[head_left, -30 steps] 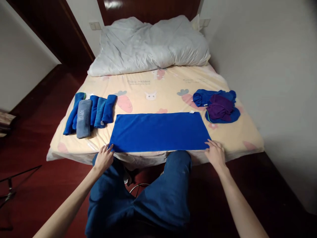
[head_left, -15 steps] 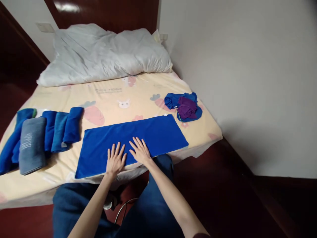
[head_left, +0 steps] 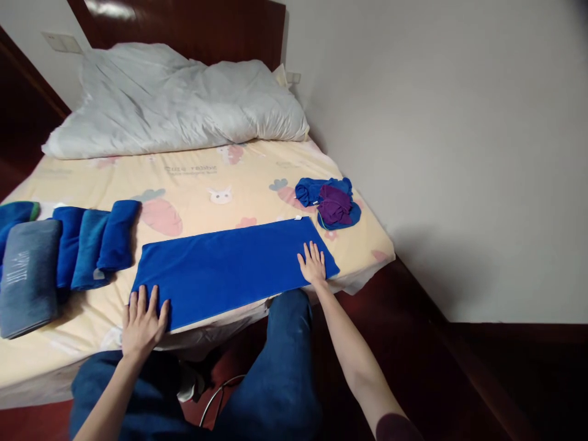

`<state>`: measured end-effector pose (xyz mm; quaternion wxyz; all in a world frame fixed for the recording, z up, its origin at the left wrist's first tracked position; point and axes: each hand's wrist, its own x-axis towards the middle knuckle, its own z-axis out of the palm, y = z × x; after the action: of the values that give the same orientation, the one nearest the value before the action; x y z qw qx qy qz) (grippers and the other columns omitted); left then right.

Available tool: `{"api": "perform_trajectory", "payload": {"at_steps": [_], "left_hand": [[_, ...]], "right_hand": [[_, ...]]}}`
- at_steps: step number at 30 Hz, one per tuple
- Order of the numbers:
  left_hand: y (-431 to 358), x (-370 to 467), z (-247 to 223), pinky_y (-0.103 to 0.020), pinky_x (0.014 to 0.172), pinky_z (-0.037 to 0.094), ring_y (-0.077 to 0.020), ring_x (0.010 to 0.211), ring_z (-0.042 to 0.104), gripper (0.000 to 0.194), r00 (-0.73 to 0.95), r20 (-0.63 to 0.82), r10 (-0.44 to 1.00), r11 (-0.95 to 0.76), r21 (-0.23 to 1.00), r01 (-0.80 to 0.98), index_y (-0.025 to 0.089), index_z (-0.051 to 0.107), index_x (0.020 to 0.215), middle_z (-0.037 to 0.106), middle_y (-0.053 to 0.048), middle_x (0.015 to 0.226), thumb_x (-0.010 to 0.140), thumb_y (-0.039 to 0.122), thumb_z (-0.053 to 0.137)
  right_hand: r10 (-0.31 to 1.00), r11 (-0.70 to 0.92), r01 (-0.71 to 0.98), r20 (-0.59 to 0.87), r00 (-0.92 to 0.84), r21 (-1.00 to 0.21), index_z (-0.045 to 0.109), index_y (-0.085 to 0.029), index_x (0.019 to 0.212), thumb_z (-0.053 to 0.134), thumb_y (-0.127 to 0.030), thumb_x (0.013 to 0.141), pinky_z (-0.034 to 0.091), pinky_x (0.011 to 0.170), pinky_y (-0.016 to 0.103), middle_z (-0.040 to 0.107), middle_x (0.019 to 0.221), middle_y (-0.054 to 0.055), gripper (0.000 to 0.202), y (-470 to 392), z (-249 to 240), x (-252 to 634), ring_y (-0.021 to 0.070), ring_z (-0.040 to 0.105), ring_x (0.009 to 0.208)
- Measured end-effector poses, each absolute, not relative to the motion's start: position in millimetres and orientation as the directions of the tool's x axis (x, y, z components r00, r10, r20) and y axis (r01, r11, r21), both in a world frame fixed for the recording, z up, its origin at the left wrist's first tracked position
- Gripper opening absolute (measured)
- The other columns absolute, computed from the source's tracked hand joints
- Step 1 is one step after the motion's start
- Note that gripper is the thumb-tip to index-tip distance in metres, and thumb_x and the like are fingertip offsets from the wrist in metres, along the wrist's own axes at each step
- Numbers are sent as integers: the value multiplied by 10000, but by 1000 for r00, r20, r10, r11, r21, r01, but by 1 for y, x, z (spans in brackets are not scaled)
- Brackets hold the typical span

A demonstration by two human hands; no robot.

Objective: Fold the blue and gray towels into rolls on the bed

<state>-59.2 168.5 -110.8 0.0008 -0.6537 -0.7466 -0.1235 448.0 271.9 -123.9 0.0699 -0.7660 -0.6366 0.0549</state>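
Observation:
A long blue cloth (head_left: 225, 266) lies flat along the front edge of the bed. My left hand (head_left: 143, 321) rests on its left front corner, palm down with the fingers spread. Near the cloth's right end, my right hand (head_left: 313, 263) lies flat with its fingers apart. Neither hand grips anything. A small white tag shows at the cloth's back edge, toward the right.
Several folded blue towels (head_left: 120, 236) and a grey-blue towel (head_left: 30, 275) lie at the left. A crumpled blue and purple heap (head_left: 335, 205) is at the right. A pale quilt (head_left: 184, 107) lies by the headboard (head_left: 197, 27); a wall (head_left: 441, 153) stands at the right.
My hands have moved apart from the middle of the cloth, the left to its left front corner and the right to its right end. The view has shifted slightly right.

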Motion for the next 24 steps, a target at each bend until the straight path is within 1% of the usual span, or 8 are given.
{"api": "perform_trajectory", "payload": {"at_steps": [3, 6, 9, 11, 13, 15, 20, 24], "left_hand": [[169, -59, -111, -568, 1222, 173, -359, 1539, 118, 650, -128, 184, 975, 94, 182, 979, 84, 325, 1552, 209, -194, 1649, 998, 422, 292], [173, -57, -110, -583, 1218, 173, -377, 1539, 98, 659, -112, 213, 971, 79, 161, 984, 13, 382, 1509, 219, -240, 1633, 983, 400, 295], [185, -39, -108, -593, 1221, 162, -386, 1537, 95, 657, -70, 241, 968, 33, 156, 987, -47, 416, 1469, 228, -271, 1619, 969, 365, 308], [197, -17, -107, -585, 1227, 159, -371, 1539, 110, 635, 26, 216, 976, -63, 167, 984, -2, 427, 1481, 247, -230, 1626, 969, 360, 325], [212, 8, -108, -572, 1230, 167, -355, 1540, 123, 604, 150, 156, 976, -178, 187, 966, 91, 427, 1508, 263, -168, 1637, 982, 373, 338], [228, 28, -109, -579, 1228, 163, -358, 1542, 108, 582, 197, 111, 974, -216, 205, 955, 171, 412, 1528, 252, -124, 1650, 996, 398, 346], [265, 18, -110, -669, 1197, 97, -420, 1535, -7, 601, 20, 106, 994, -43, 221, 974, 250, 379, 1545, 177, -104, 1674, 992, 487, 390], [293, -23, -108, -660, 1196, 109, -436, 1529, -14, 652, -126, 108, 986, 97, 244, 965, 214, 340, 1561, 126, -137, 1679, 986, 514, 407]], "right_hand": [[983, -182, 969, -16, 182, -167, 216, -181, 1600, 211, -480, 1047, 79, 1256, 464, 117, 1681, 71, 628, 271, -124, 446, 216, 95, 1556], [985, -168, 974, 4, 171, -151, 261, -124, 1584, 239, -401, 1046, 85, 1250, 500, 148, 1672, 116, 605, 270, -121, 439, 259, 107, 1554], [995, -56, 987, 77, 68, -154, 329, -80, 1555, 259, -269, 1027, 67, 1249, 518, 197, 1657, 148, 565, 269, -118, 412, 277, 114, 1552], [989, 115, 975, 110, -96, -188, 360, -126, 1549, 273, -240, 1021, 68, 1255, 503, 209, 1660, 116, 547, 268, -115, 381, 256, 123, 1553], [960, 275, 931, 115, -255, -240, 376, -196, 1548, 283, -278, 1034, 86, 1261, 477, 214, 1663, 71, 529, 269, -113, 347, 230, 139, 1551], [941, 339, 898, 114, -319, -281, 376, -242, 1548, 278, -344, 1047, 97, 1264, 465, 224, 1663, 42, 521, 274, -113, 321, 215, 149, 1550], [974, 224, 937, 105, -202, -267, 351, -240, 1559, 298, -486, 1037, 91, 1260, 487, 222, 1664, 52, 579, 306, -118, 321, 232, 136, 1550], [993, -47, 979, 98, 68, -200, 322, -181, 1569, 277, -493, 1033, 109, 1242, 529, 208, 1664, 110, 622, 342, -126, 363, 271, 137, 1546]]}}
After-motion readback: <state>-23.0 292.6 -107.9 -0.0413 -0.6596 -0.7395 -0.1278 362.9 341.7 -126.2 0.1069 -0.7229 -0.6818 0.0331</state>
